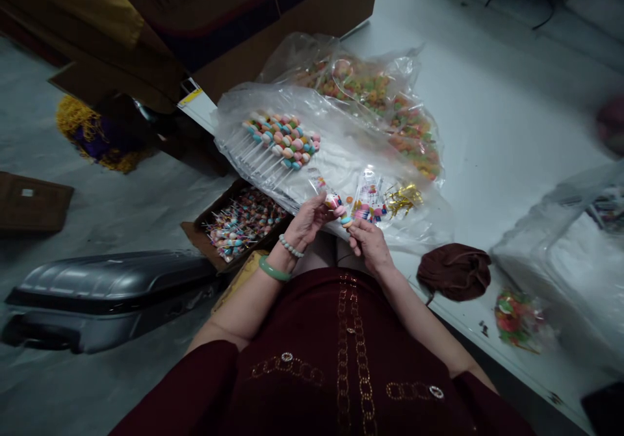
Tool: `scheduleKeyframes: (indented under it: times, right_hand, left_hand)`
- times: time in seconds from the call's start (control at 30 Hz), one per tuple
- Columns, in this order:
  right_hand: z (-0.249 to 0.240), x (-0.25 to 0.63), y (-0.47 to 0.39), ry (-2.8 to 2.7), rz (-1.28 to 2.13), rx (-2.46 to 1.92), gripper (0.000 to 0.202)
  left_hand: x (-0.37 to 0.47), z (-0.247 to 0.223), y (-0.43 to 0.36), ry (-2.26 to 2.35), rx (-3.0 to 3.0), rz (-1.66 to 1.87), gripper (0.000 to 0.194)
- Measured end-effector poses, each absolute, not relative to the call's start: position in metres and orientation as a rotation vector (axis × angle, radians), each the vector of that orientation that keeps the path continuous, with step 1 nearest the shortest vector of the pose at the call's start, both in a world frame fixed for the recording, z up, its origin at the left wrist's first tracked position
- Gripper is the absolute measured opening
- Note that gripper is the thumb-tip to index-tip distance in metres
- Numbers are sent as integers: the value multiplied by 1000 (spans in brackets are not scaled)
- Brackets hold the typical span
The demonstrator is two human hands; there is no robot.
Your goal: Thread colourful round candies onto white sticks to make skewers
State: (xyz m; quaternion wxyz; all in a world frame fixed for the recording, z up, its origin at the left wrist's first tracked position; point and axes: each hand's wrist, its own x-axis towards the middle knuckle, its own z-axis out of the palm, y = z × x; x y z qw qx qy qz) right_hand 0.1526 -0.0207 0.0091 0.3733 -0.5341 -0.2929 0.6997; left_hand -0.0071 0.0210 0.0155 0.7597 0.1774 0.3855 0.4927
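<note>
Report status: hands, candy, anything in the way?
Left hand, right hand: both pinching colourful candy. Candy partly covered by them. Printed packets close by; nothing visibly blocking either hand.

Dim light over grey floor (29,111) and glossy white table (487,111)

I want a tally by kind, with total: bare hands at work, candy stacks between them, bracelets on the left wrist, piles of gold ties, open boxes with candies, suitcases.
Hands: 2 (left hand, right hand)
Candy stack: 1
Bracelets: 2 (beaded bracelet, green bangle)
Gold ties, pile: 1
Open box: 1
Suitcase: 1
Total: 8
</note>
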Motion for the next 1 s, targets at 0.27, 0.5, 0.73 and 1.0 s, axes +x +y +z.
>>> scheduleKeyframes:
  times: [0.27,0.5,0.73,1.0]
  right_hand:
    - [11,157,-31,-1576,816,-1609,12]
    - [14,156,-9,-823,1772,-1359,14]
    - [19,155,7,-391,2414,-860,16]
    - [22,146,-11,-1512,973,-1521,17]
  left_hand:
    - [-3,21,28,902,406,1202,24]
    - [-3,22,35,768,371,1260,35]
    - [-12,31,38,815,429,1210,36]
    - [-7,46,33,809,511,1228,31]
